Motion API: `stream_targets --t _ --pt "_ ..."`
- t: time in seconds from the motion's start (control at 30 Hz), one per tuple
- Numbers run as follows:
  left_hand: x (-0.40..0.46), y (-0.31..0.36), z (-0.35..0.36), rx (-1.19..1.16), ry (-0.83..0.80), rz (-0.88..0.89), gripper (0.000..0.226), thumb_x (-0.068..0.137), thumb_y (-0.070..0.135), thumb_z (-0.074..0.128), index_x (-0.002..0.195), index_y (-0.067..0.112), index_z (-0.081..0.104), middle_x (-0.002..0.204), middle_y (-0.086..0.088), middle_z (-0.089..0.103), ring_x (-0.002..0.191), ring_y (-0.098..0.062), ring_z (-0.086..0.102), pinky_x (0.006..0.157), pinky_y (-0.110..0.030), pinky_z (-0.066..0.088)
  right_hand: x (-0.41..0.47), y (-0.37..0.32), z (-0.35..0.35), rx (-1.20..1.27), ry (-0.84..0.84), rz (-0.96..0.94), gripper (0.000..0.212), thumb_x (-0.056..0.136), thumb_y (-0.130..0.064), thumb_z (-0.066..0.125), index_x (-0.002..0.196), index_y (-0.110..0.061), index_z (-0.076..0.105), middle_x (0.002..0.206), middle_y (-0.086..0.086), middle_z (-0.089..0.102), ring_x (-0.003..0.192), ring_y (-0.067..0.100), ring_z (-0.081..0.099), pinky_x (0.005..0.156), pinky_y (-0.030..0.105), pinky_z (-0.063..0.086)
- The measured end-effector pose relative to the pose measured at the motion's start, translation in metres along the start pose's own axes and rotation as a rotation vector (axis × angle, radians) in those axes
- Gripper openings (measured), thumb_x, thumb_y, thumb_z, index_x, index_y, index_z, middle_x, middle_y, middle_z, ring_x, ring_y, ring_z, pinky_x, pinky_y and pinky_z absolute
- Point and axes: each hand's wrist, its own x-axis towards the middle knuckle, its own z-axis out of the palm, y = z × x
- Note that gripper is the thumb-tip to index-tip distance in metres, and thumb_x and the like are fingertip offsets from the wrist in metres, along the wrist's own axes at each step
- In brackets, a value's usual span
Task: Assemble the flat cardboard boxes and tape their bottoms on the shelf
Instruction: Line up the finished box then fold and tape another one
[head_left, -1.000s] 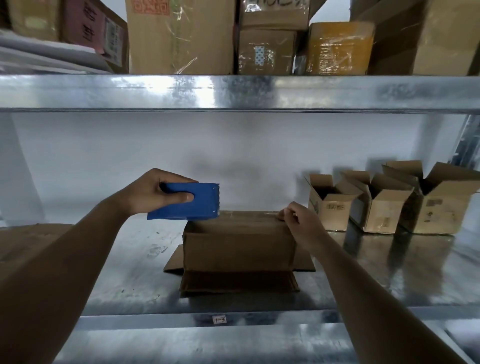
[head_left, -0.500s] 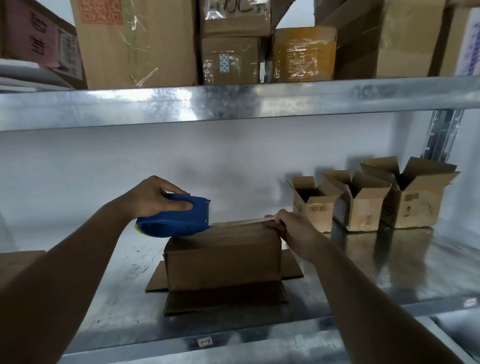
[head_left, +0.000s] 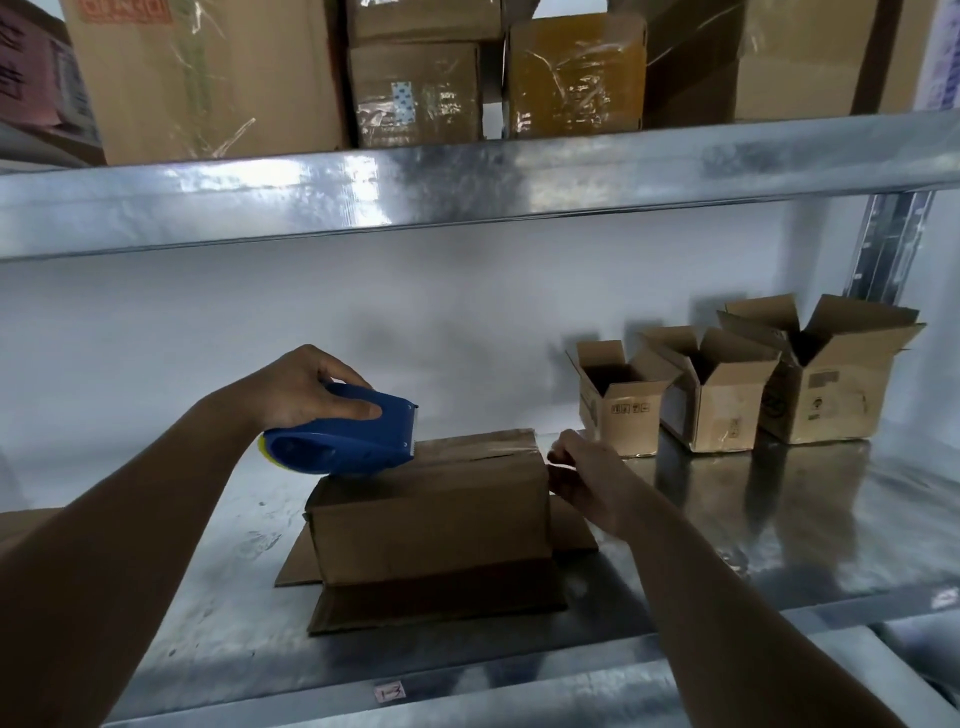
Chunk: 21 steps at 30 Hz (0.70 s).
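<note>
Our left hand (head_left: 306, 389) grips the dispenser (head_left: 343, 441) on the box (head_left: 431, 514). Our right hand (head_left: 582, 478) pinches tape at its right edge.

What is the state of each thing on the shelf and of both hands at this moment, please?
Box: upside down, bottom flaps closed, tape lying along the seam.
Tape dispenser: gripped, blade end on the box's top.
Left hand: gripping the dispenser.
Right hand: fingers curled at the box's right edge, on the tape's end.
Three small boxes: upright, top flaps open.
</note>
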Motion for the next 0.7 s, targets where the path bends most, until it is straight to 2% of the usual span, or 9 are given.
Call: stream_targets --t 0.1,0.23,0.33,0.4,0.47,0.57,0.63,0.7 --pt "0.002 0.000 0.002 0.027 0.006 -0.018 0.021 0.078 0.043 0.087 0.097 0.038 0.083 0.096 0.013 0.079 0.088 -0.012 0.075 0.084 -0.038 0.062 0.001 0.004 -0.005 -0.030 -0.005 0.038 0.015 0.091 -0.006 0.056 0.077 -0.005 0.055 0.083 0.013 0.058 0.072 0.026 0.065 0.080 0.039 0.056" --pt "0.005 0.001 0.004 0.056 0.010 -0.018 0.016 0.080 0.039 0.087 0.096 0.038 0.083 0.095 0.015 0.078 0.089 -0.013 0.075 0.084 -0.039 0.062 0.002 0.003 -0.005 -0.078 0.007 0.074 0.008 0.092 -0.008 0.061 0.095 -0.001 0.063 0.099 0.019 0.062 0.083 0.030 0.067 0.084 0.043 0.058" --pt "0.007 0.001 0.006 0.078 0.006 -0.021 0.015 0.080 0.039 0.087 0.094 0.039 0.083 0.094 0.015 0.078 0.088 -0.013 0.074 0.084 -0.039 0.062 -0.001 0.000 -0.009 -0.131 -0.024 0.170 0.024 0.094 -0.011 0.066 0.112 0.005 0.066 0.115 0.024 0.066 0.095 0.033 0.067 0.080 0.042 0.062" --pt "0.008 0.002 0.007 0.081 0.003 -0.026 0.015 0.080 0.040 0.087 0.094 0.039 0.083 0.094 0.015 0.078 0.088 -0.012 0.074 0.084 -0.039 0.062 -0.005 -0.002 -0.010 -0.190 -0.059 0.243 0.036 0.094 -0.015 0.070 0.124 0.004 0.066 0.129 0.028 0.063 0.105 0.036 0.066 0.091 0.048 0.062" --pt "0.008 0.002 0.008 0.091 0.001 -0.025 0.015 0.080 0.041 0.087 0.094 0.039 0.083 0.094 0.016 0.078 0.089 -0.012 0.074 0.085 -0.039 0.062 -0.009 -0.005 -0.009 -0.224 -0.089 0.307 0.039 0.095 -0.018 0.072 0.127 0.003 0.066 0.125 0.025 0.067 0.109 0.036 0.067 0.096 0.048 0.060" --pt "0.008 0.003 0.008 0.096 -0.013 -0.026 0.020 0.077 0.046 0.087 0.095 0.039 0.082 0.094 0.016 0.078 0.088 -0.011 0.075 0.084 -0.039 0.063 -0.013 -0.008 -0.004 -0.212 -0.106 0.372 0.036 0.090 -0.020 0.077 0.119 0.002 0.071 0.114 0.023 0.074 0.106 0.036 0.071 0.093 0.044 0.061" --pt "0.007 0.003 0.008 0.103 -0.024 -0.020 0.029 0.070 0.055 0.086 0.095 0.040 0.082 0.095 0.016 0.078 0.089 -0.011 0.075 0.084 -0.039 0.063 -0.012 -0.007 -0.002 -0.206 -0.102 0.375 0.055 0.080 -0.019 0.082 0.128 0.003 0.068 0.125 0.023 0.071 0.114 0.035 0.070 0.094 0.045 0.060" --pt "0.007 0.002 0.007 0.109 -0.031 -0.019 0.026 0.073 0.053 0.087 0.095 0.040 0.082 0.095 0.016 0.078 0.089 -0.011 0.074 0.085 -0.040 0.062 -0.013 -0.007 0.000 -0.193 -0.103 0.373 0.065 0.076 -0.019 0.085 0.132 0.005 0.063 0.132 0.022 0.068 0.116 0.033 0.070 0.094 0.047 0.061"
